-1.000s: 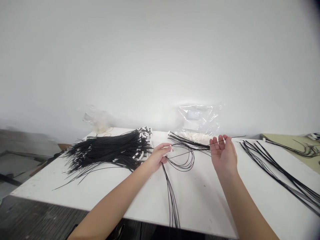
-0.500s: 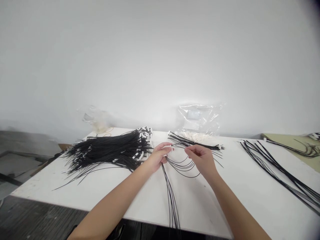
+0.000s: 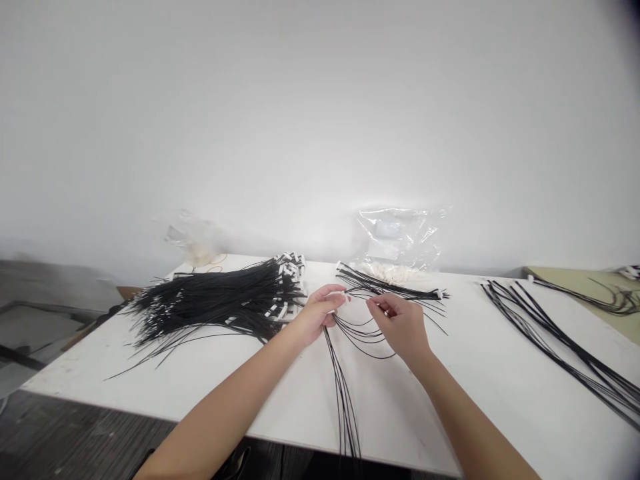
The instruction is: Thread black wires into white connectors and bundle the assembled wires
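Observation:
My left hand (image 3: pixel 320 312) is closed, with a small white connector (image 3: pixel 346 298) at its thumb and fingertips. Several thin black wires (image 3: pixel 341 393) hang from below this hand past the table's front edge, and others loop across toward the right. To its right, my right hand (image 3: pixel 400 320) pinches thumb against forefinger around a black wire, most of which the fingers hide. Behind both hands lies a small bundle of black wires (image 3: pixel 395 283) with white connectors at its ends.
On the white table (image 3: pixel 200 380), a large heap of black wires (image 3: pixel 215 300) with white ends lies left. A clear plastic bag (image 3: pixel 400 240) of small white parts stands against the wall. Longer black wires (image 3: pixel 560 340) lie right, near a green surface (image 3: pixel 590 290).
My right hand has shifted slightly left and down, closer to my left hand. The looped wires sag a little differently. My left hand stays nearly in place.

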